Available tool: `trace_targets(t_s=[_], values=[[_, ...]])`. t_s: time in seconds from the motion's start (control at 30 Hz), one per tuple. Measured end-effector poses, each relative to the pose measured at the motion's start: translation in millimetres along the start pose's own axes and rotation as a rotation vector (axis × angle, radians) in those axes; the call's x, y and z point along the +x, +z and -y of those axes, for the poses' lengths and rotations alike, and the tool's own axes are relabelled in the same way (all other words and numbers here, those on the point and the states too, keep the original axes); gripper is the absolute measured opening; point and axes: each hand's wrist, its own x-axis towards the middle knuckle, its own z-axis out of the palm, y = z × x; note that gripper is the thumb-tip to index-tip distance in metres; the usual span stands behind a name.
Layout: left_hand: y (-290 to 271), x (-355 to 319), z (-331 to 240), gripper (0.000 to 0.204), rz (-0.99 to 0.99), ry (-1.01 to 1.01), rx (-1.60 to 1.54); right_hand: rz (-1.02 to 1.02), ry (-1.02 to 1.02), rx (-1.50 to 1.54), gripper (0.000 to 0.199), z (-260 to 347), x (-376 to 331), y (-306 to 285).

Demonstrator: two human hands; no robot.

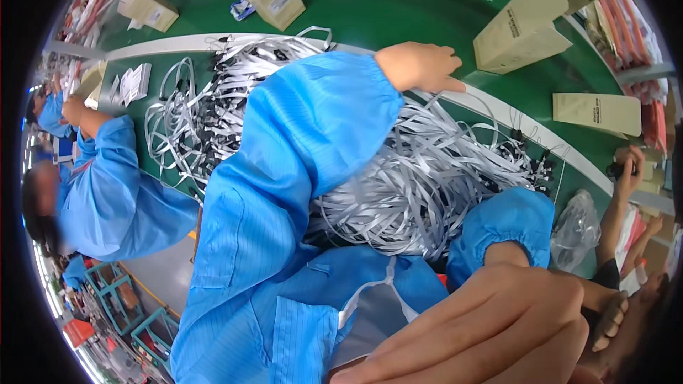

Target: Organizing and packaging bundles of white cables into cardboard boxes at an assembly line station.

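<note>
The left hand [421,66] holds nothing that shows: its fingers are loosely spread, palm down, over the long white strip [163,45] crossing the bench; I cannot tell whether they press on it. The right hand [491,320] is close to the camera, fingertips out of sight, so I cannot tell whether it grips anything.

On the green-topped bench [398,0], between its near edge and the strip, lies a wide heap of flat, shiny, grey-white straps [420,171] with black ends. More lie left of the blue striped left sleeve [320,128], which hides the middle. Judging by the tangle, most of the work is left; no tidy bundle shows as done.

Beyond the strip, toward the far edge, are at least 4 beige cardboard boxes [523,35]. A crumpled clear plastic bag [578,231], just beside the right sleeve [509,224], probably crowds the bench's right end. A small blue-and-white wrapper [242,8] lies beside 1 box.
</note>
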Motion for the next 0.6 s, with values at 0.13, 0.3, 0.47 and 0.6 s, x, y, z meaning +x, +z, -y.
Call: trace_targets(t_s=[0.13, 0.3, 0.47, 0.6], values=[[-10.9, 13.9, -49.2, 0.065, 0.123, -0.077, 0.207, -0.004, -0.028, 0.038, 0.004, -20.0, -81.3, -126.9], [-12.0, 24.5, -58.4, 0.059, 0.024, -0.121, 0.402, -0.017, -0.093, 0.182, 0.007, 22.1, 25.3, 23.9], [-9.7, 18.6, -59.3, 0.056, 0.016, -0.132, 0.415, -0.036, -0.152, 0.28, 0.013, 54.3, 70.9, 81.6], [-7.0, 25.5, -55.1, 0.05, 0.001, -0.132, 0.441, -0.035, -0.196, 0.377, 0.017, 83.4, 65.5, 97.0]])
